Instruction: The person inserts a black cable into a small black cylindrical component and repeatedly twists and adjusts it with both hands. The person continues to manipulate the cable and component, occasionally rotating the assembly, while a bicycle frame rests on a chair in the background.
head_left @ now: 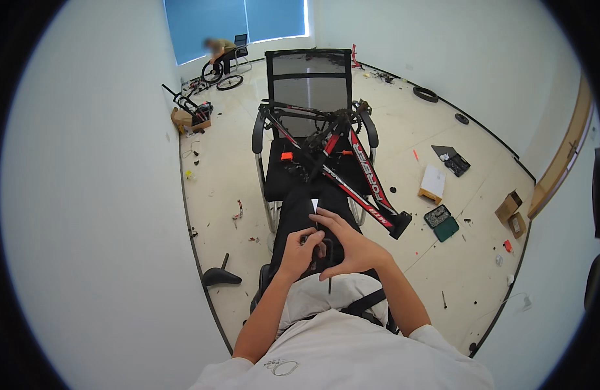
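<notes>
Over my lap, my left hand is closed on a small dark part, mostly hidden by the fingers. Beside it, a thin black bent rod, shaped like a hex key, points down toward my shirt. My right hand curves around the rod's far side with thumb and fingers apart. Its fingertips come close to my left hand's fingers; whether they touch the rod I cannot tell. Ahead, a red, black and white bicycle frame lies across a black mesh office chair, its head tube toward me on the right.
An orange-red piece lies on the chair seat. Left on the floor is a bicycle saddle. Right are a green tool case, a black case, cardboard boxes and a tyre. Far back, a person sits handling a wheel.
</notes>
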`<control>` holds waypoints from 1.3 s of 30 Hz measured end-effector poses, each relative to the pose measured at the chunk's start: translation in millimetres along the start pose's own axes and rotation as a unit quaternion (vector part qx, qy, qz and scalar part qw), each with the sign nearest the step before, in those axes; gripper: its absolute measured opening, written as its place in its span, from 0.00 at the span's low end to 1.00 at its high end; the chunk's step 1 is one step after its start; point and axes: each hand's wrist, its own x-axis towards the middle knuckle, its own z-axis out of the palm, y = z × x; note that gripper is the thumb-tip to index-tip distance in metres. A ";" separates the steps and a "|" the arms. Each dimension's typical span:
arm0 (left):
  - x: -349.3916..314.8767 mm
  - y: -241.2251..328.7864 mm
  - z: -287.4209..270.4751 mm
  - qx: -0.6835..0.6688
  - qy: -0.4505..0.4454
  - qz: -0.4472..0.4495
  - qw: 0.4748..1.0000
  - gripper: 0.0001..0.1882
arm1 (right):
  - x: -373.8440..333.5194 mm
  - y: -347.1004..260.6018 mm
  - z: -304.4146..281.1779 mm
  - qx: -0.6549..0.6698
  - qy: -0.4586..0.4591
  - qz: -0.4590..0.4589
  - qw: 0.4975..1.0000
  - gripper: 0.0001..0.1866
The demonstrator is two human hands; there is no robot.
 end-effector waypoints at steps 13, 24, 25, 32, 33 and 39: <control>-6.9 18.0 0.6 -0.016 -0.064 -0.033 0.997 0.11 | 5.4 41.1 -15.5 -0.043 0.234 0.097 0.967 0.15; 3.1 -11.6 -3.3 -0.040 0.068 -0.035 0.996 0.19 | -25.2 5.4 21.3 0.260 -0.166 -0.022 0.951 0.20; 2.7 -14.3 -4.1 -0.003 0.044 -0.030 0.999 0.19 | -23.6 -4.6 9.9 0.295 -0.126 0.001 0.947 0.26; -0.8 8.1 5.9 -0.063 0.034 -0.036 0.997 0.21 | -30.2 49.1 -14.2 0.136 -0.046 0.222 0.964 0.22; 1.8 4.9 -1.2 -0.037 0.045 -0.051 0.997 0.20 | -32.1 35.7 -12.5 0.206 -0.130 0.180 0.953 0.23; -2.5 10.9 3.2 -0.031 0.047 -0.083 0.995 0.20 | -9.9 5.5 -18.4 0.402 -0.021 0.056 0.914 0.32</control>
